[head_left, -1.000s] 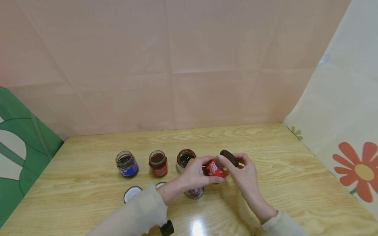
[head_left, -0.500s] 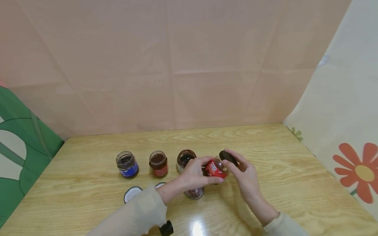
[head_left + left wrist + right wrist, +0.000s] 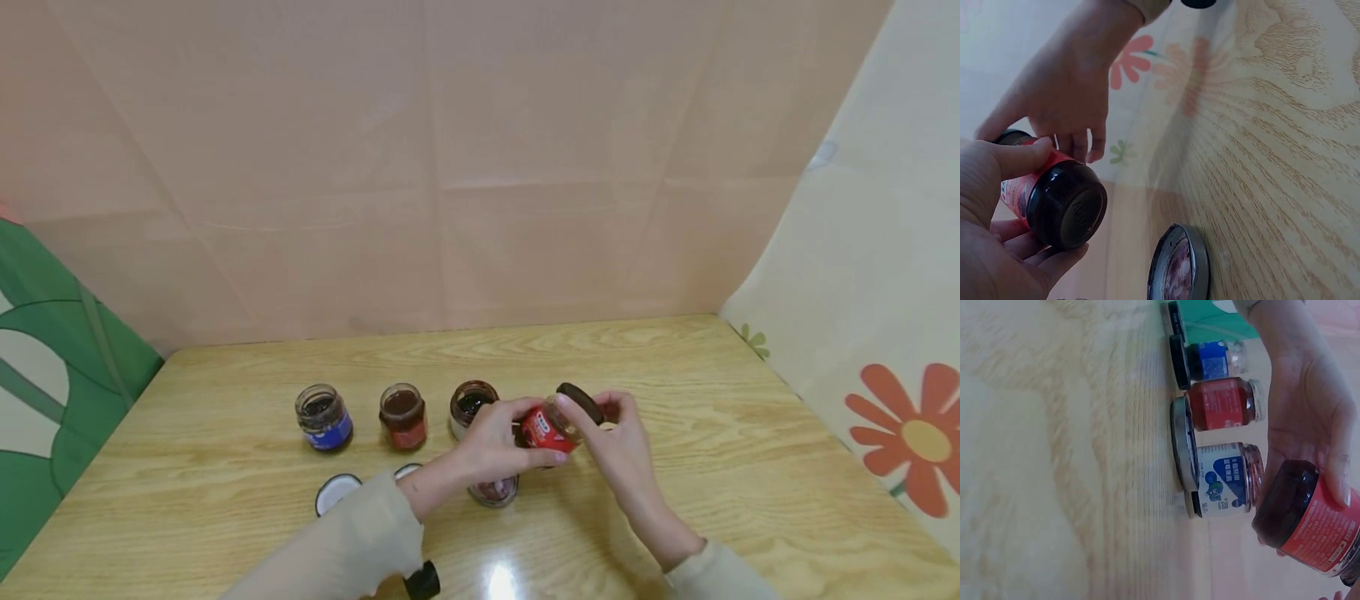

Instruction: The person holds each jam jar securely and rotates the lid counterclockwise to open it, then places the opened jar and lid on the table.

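Note:
My left hand [image 3: 491, 437] grips a jam jar [image 3: 546, 431] with a red label, fingers and thumb around its sides. The jar is tilted above the table, its mouth toward the right hand. In the left wrist view its dark base [image 3: 1075, 209] faces the camera. My right hand [image 3: 628, 454] holds a dark lid [image 3: 581, 402] at the jar's mouth, thumb on the near side and fingers behind. Some clear glass neck shows just below the lid. The right wrist view shows the jar's red label [image 3: 1325, 528] and the left hand [image 3: 1310, 419] around it.
Three uncovered jars stand in a row: blue-labelled [image 3: 324, 418], red-brown [image 3: 402, 417] and white-labelled [image 3: 1222, 478]. Upturned lids lie nearer me, one white inside [image 3: 337, 493], another with a stained inside [image 3: 493, 492] below the left hand. A patterned cloth [image 3: 900, 375] hangs at right.
The right hand's fingers reached up along the lid half a second ago; now they are drawn back and lower around it. The left hand and the jar stay nearly still.

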### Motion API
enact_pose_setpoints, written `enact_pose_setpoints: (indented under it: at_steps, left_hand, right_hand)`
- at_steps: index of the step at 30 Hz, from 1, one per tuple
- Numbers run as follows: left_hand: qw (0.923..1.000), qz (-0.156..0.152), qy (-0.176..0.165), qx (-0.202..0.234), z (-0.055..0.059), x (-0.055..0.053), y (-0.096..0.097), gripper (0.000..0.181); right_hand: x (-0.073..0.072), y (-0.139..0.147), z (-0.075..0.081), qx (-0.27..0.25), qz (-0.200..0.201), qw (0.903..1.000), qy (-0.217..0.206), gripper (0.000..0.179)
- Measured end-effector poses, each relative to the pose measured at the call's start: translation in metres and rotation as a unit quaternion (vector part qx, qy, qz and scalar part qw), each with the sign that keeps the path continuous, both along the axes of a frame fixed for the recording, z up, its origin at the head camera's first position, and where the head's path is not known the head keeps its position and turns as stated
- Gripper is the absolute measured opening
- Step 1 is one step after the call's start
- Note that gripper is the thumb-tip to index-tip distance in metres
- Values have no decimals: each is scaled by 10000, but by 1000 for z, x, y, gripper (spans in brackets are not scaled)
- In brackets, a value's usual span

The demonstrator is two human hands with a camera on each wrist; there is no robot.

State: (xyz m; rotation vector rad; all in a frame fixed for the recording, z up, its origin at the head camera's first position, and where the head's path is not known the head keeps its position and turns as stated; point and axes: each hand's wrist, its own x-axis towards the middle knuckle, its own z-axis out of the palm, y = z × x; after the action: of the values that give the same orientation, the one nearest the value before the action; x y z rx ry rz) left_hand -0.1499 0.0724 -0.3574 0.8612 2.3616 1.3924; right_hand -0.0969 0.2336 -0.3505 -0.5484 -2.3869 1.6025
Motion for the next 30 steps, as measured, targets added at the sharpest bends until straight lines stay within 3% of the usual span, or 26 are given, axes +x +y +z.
enact_pose_setpoints:
  at_steps: [5, 10, 17, 23, 30]
  left_hand:
    - [9999, 29, -117, -5, 0, 1, 0, 61]
    - [9998, 82, -162, -15, -1, 0, 0, 63]
    - [9987, 180, -467, 128, -1, -2, -1, 66]
    - [9981, 175, -559, 186, -2, -3, -2, 65]
    - [9985, 130, -515, 123, -1, -2, -3, 65]
  right_hand:
    - [-2, 0, 0, -78, -90, 9999, -110, 57]
    - [-1, 1, -3, -179, -163, 9995, 205, 49]
    - [2, 4, -3, -639, 520, 9929, 859, 39]
    - [3, 5, -2, -588, 717, 9940, 588, 46]
    - [-1, 3, -2, -29, 320, 9990, 295, 55]
